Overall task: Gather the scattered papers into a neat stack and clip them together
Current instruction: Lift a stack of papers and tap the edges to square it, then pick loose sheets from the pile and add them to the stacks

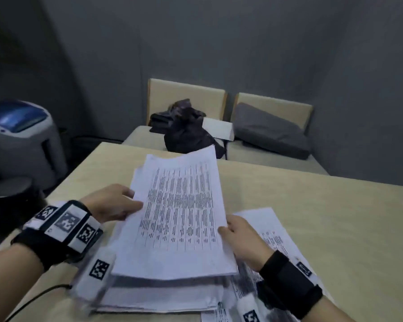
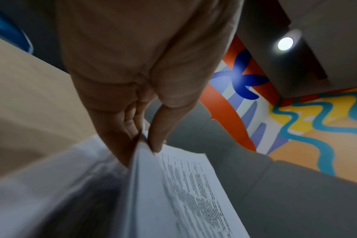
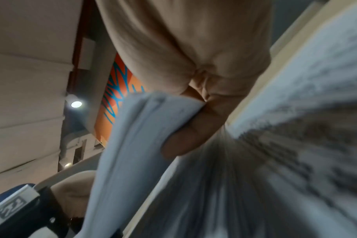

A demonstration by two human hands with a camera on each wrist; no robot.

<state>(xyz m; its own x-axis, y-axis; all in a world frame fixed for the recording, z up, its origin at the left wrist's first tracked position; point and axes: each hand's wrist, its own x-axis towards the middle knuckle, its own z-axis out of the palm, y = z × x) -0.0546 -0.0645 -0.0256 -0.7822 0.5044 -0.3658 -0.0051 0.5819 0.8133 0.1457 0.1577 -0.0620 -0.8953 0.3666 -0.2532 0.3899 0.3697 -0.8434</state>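
Note:
A bundle of printed papers (image 1: pixel 179 212) is held up off the table, tilted, between both hands. My left hand (image 1: pixel 116 203) pinches its left edge, thumb on top; the left wrist view shows the thumb and fingers (image 2: pixel 153 138) clamped on the sheets' (image 2: pixel 185 193) edge. My right hand (image 1: pixel 240 238) grips the right edge, and in the right wrist view a finger (image 3: pixel 185 138) wraps round the sheets (image 3: pixel 132 145). More papers (image 1: pixel 158 296) lie in a pile on the table under the held bundle. A further sheet (image 1: pixel 270 231) lies to the right beneath my right wrist. No clip is visible.
The light wooden table (image 1: pixel 335 228) stretches to the right and far side. Behind it stand two chairs, one with a dark bag (image 1: pixel 189 133), one with a grey cushion (image 1: pixel 270 131). A grey and blue machine (image 1: pixel 19 133) stands at the left. A black cable (image 1: pixel 33 298) runs along the table's near left.

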